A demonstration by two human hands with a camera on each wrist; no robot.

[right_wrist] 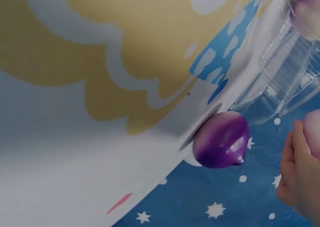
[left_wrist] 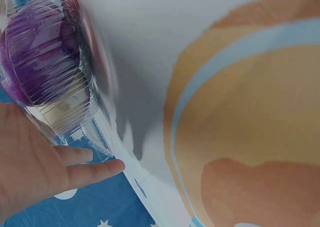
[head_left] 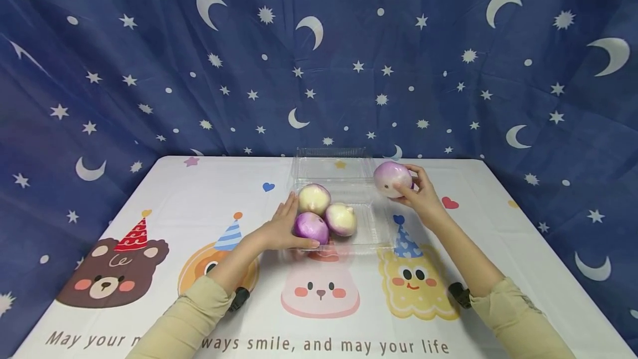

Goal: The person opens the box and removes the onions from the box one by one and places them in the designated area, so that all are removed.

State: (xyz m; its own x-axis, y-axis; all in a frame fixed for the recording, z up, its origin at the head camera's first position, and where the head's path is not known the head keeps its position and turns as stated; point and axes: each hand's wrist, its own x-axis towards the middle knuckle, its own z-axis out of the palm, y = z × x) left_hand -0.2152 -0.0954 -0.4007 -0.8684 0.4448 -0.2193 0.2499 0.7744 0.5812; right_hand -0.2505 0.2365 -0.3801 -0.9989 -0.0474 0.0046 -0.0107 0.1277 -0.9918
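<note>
In the head view a clear plastic clamshell box (head_left: 371, 226) stands with its lid (head_left: 319, 168) folded back. Three glossy purple-and-white round vegetables, turnip- or onion-like, sit in its left half: a purple one (head_left: 311, 228) and two with cream sides up (head_left: 314, 199) (head_left: 341, 219). My left hand (head_left: 279, 229) rests against the box's left side, fingers straight, thumb along the front edge. My right hand (head_left: 420, 195) grips another such vegetable (head_left: 391, 179) above the box's back right. In the right wrist view a further purple vegetable (right_wrist: 222, 139) lies on the table, beside the right hand.
The white tablecloth (head_left: 199, 326) carries printed animals and lettering. A blue curtain (head_left: 349, 109) with moons and stars hangs behind the table's far edge. Dark wrist devices (head_left: 240, 298) (head_left: 459, 295) sit below both forearms.
</note>
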